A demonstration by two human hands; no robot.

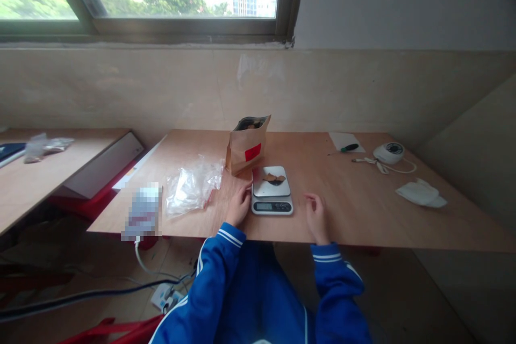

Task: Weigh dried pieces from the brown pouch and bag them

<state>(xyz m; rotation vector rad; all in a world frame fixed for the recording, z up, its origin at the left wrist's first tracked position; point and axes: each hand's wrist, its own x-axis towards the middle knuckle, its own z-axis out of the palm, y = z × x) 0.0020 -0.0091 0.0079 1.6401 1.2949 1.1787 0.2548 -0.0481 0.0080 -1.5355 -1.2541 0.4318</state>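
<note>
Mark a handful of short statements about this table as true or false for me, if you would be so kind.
1. Brown pieces lie on the scale. True.
2. The paper bag stands in front of the scale, on the window's far side from it. False: it stands open behind the scale, slightly to the left.
3. The label on the paper bag is red. True.
4. The clear plastic lies to the right of the scale. False: the clear plastic lies to the left.
5. The camera is on the right part of the table. True.
6. The screwdriver lies on the scale. False: the screwdriver lies partly on the white sheet at the back.
</note>
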